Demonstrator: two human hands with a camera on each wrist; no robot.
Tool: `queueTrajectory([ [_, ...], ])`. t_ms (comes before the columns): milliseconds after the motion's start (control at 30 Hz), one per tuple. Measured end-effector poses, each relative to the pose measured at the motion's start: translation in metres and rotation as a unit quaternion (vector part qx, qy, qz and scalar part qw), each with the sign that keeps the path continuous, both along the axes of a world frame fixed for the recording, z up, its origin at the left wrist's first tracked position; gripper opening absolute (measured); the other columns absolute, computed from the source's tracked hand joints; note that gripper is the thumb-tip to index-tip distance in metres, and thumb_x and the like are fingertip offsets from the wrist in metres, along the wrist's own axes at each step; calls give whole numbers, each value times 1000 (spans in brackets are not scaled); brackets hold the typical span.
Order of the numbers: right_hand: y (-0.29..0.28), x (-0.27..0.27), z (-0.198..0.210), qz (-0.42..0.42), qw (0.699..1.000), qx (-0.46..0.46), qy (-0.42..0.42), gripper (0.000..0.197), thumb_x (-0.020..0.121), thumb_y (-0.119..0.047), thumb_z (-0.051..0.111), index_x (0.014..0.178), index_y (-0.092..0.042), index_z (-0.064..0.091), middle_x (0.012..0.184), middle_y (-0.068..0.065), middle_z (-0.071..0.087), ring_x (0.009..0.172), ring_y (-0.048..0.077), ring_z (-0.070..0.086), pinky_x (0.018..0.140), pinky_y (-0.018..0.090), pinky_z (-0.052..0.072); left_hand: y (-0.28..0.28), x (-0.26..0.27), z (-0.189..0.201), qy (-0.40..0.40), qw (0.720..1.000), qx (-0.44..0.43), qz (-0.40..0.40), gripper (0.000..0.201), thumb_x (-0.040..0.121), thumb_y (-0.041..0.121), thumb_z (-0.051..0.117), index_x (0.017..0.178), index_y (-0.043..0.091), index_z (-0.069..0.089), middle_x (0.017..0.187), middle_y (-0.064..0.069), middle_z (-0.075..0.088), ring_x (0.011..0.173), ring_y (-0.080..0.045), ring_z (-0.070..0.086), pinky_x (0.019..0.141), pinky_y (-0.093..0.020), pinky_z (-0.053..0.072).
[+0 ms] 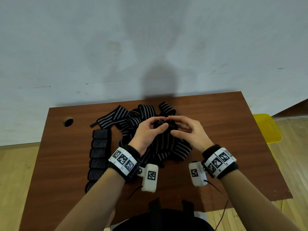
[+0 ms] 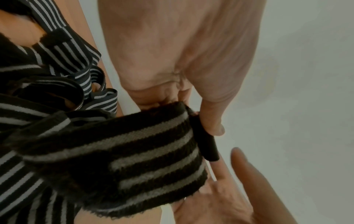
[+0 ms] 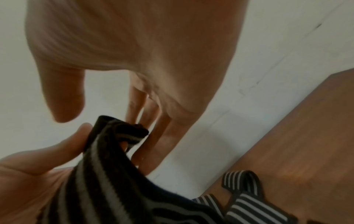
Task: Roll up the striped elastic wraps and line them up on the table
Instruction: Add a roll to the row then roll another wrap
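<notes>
A black wrap with grey stripes (image 1: 164,140) hangs from both hands above the middle of the table, its lower part trailing into a loose pile. My left hand (image 1: 162,122) pinches its top end; the thumb (image 2: 210,121) presses the black end tab (image 2: 208,145). My right hand (image 1: 173,125) is at the same end: its fingers (image 3: 157,144) lie fairly straight against the far side, and its thumb (image 3: 63,98) stays clear of the cloth. Several rolled wraps (image 1: 98,157) stand in a column on the left. Unrolled wraps (image 1: 126,117) lie behind the hands.
The brown table (image 1: 225,130) has a round cable hole (image 1: 68,121) at its far left. A yellow seat (image 1: 266,129) stands off the right edge. A pale wall rises just behind the table. Thin cables hang from both wrist cameras near the front edge.
</notes>
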State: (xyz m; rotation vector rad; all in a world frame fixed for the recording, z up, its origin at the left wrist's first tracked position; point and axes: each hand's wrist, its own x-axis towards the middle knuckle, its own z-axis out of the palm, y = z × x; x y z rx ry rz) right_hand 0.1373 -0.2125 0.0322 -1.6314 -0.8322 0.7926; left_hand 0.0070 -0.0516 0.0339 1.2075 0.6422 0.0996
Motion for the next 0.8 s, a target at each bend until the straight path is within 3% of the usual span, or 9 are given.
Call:
queueTrajectory([
  [100, 1, -6, -2, -37, 998, -28, 49, 47, 90, -29, 77, 135, -25, 64, 127, -6, 72, 123, 10, 65, 98, 32, 56, 2, 1, -4, 8, 999, 34, -7, 42, 84, 22, 82, 124, 24, 68, 114, -10, 75, 106, -25, 73, 95, -50, 59],
  [167, 2, -9, -3, -55, 995, -19, 82, 39, 89, -20, 77, 127, -23, 68, 116, -1, 77, 111, 16, 72, 85, 30, 61, 3, 1, -7, 17, 999, 48, -11, 45, 88, 12, 78, 130, 21, 64, 112, -10, 75, 103, -23, 75, 92, -47, 61],
  [233, 4, -10, -3, -63, 995, -8, 80, 40, 87, -10, 79, 125, -20, 69, 113, 1, 78, 104, 17, 75, 80, 30, 63, 4, -1, -9, 30, 998, 49, -11, 45, 89, 11, 78, 130, 17, 63, 112, -9, 76, 101, -22, 75, 91, -45, 61],
  [400, 10, -8, -1, -93, 995, -10, 29, 43, 84, -7, 82, 121, -27, 70, 99, 4, 79, 89, 19, 78, 69, 40, 65, 3, -2, -7, 62, 996, 43, -39, 28, 95, 17, 72, 122, 8, 70, 110, -10, 78, 99, -21, 76, 90, -38, 61],
  [567, 12, -13, 1, -128, 991, 28, -27, 38, 82, 0, 82, 117, -12, 72, 98, 1, 77, 92, 4, 73, 80, 16, 55, 7, 4, 0, 58, 997, -21, -55, 25, 100, 12, 62, 125, 11, 68, 113, -9, 76, 100, -19, 75, 78, -27, 60],
  [633, 14, -16, 1, -132, 990, 32, -23, 37, 82, -1, 83, 115, -14, 72, 100, 1, 77, 94, 8, 73, 83, 18, 56, 5, 6, -1, 55, 995, -78, -40, 30, 102, 22, 61, 129, 11, 65, 117, -10, 75, 100, -19, 75, 75, -26, 60],
  [733, 15, -18, -2, -126, 991, 31, -40, 36, 81, 0, 81, 109, -22, 75, 105, -4, 77, 101, 12, 72, 89, 23, 56, -2, 10, -6, 65, 994, -85, -14, 84, 86, 70, 67, 144, 11, 54, 136, -9, 66, 121, -22, 67, 102, -37, 54],
  [767, 16, -20, -3, -117, 991, 32, -54, 36, 81, 3, 80, 106, -22, 75, 105, -4, 76, 103, 12, 71, 91, 23, 56, -5, 11, -9, 64, 995, -71, -8, 97, 76, 79, 70, 142, 9, 55, 136, -10, 66, 123, -24, 65, 107, -42, 51],
  [800, 17, -22, -5, -107, 991, 32, -68, 37, 80, 7, 77, 102, -22, 75, 104, -4, 76, 105, 12, 70, 92, 23, 55, -7, 13, -10, 56, 997, -48, 2, 94, 73, 79, 73, 134, 7, 61, 130, -12, 69, 120, -25, 67, 106, -44, 51],
])
